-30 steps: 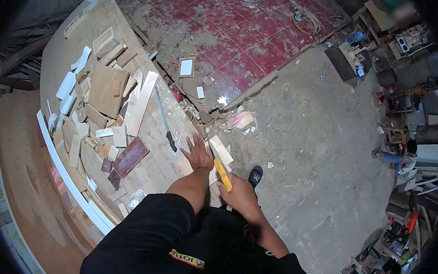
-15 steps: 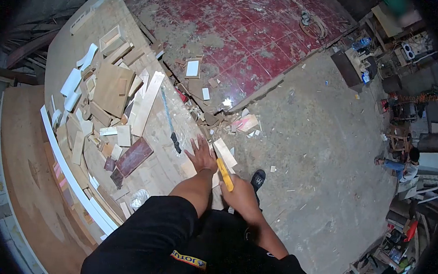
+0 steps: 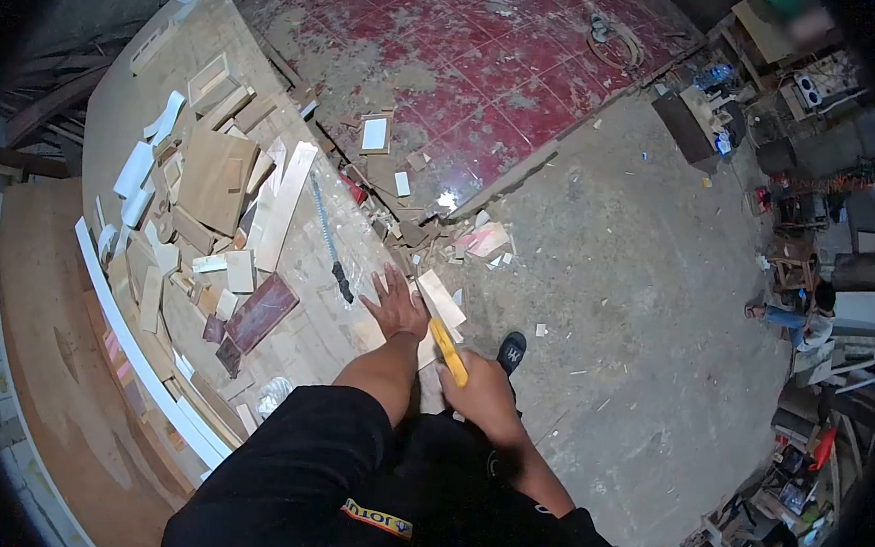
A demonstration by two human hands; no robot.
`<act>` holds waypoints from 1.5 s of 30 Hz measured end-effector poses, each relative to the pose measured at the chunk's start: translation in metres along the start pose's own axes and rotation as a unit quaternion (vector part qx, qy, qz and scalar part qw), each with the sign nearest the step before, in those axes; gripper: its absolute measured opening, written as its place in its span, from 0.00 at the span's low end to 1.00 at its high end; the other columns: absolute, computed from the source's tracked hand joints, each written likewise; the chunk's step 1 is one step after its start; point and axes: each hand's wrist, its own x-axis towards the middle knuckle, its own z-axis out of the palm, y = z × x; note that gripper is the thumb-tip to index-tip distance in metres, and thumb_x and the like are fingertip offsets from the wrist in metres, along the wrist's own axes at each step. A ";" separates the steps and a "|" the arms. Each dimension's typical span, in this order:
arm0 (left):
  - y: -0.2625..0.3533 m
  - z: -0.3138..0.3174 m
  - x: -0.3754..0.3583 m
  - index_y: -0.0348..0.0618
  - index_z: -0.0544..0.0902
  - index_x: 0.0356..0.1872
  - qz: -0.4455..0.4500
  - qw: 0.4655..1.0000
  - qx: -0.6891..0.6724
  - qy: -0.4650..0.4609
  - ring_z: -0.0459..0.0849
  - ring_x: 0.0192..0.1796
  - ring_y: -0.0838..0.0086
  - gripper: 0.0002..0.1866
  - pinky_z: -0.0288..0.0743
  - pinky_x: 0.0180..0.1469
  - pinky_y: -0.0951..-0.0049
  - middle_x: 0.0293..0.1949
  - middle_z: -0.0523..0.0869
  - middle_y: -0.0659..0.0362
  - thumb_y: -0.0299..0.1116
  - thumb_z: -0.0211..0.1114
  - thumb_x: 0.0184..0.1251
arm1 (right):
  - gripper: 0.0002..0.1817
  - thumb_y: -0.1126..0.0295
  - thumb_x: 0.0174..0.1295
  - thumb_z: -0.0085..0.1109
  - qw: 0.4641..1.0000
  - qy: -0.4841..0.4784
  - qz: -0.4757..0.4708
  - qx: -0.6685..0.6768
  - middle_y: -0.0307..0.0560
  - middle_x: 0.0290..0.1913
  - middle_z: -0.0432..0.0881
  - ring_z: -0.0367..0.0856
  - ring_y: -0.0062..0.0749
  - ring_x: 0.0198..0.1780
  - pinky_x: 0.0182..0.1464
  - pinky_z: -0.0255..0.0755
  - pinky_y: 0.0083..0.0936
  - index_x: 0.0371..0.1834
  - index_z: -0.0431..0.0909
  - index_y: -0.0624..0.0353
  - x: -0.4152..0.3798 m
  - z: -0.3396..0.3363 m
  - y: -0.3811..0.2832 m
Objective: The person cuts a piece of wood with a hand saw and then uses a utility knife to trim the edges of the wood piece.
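My right hand [image 3: 481, 388] is wrapped around the yellow handle of a handsaw [image 3: 447, 350]. The saw's thin blade, seen nearly edge-on, points away from me along the worktable's edge. Just left of the blade, my left hand [image 3: 398, 309] presses flat with its fingers spread. Beneath it lies a pale wooden piece [image 3: 375, 342], partly covered by the hand and forearm. Right of the blade, a light wooden strip [image 3: 442, 304] juts past the table edge. A thin pale-blue tool with a black grip [image 3: 342, 283] rests on the table beyond my left fingers.
Wood offcuts [image 3: 218, 180] and a dark reddish board [image 3: 262, 313] are heaped on the left of the worktable [image 3: 323, 342]. Scraps [image 3: 485, 241] litter the concrete floor [image 3: 615, 315] near a red tiled step [image 3: 488, 96]. A person [image 3: 810, 321] sits at the far right.
The whole view has shifted slightly to the left. My right hand and the saw have moved very little, and my left hand stays pressed in place.
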 end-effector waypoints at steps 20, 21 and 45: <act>0.003 -0.009 -0.001 0.46 0.53 0.84 0.020 0.999 0.019 -0.029 0.38 0.87 0.52 0.38 0.31 0.79 0.26 0.86 0.46 0.58 0.49 0.46 0.78 | 0.18 0.58 0.64 0.63 1.000 -0.001 0.021 -0.001 0.69 0.35 0.86 0.85 0.68 0.40 0.45 0.79 0.57 0.42 0.83 0.65 -0.016 -0.011 -0.015; 0.004 -0.008 -0.002 0.46 0.53 0.84 0.021 0.999 0.017 -0.031 0.38 0.87 0.52 0.38 0.31 0.79 0.26 0.86 0.46 0.58 0.49 0.46 0.78 | 0.18 0.58 0.65 0.63 0.999 -0.010 0.028 -0.012 0.69 0.35 0.86 0.85 0.68 0.40 0.45 0.79 0.56 0.42 0.83 0.66 -0.020 -0.015 -0.017; -0.001 0.008 0.000 0.47 0.51 0.84 0.008 0.999 -0.014 0.030 0.38 0.87 0.53 0.39 0.28 0.79 0.27 0.86 0.45 0.58 0.47 0.47 0.75 | 0.20 0.56 0.64 0.63 1.000 -0.026 0.002 -0.001 0.69 0.35 0.86 0.86 0.67 0.41 0.47 0.80 0.54 0.41 0.83 0.67 0.015 -0.011 0.002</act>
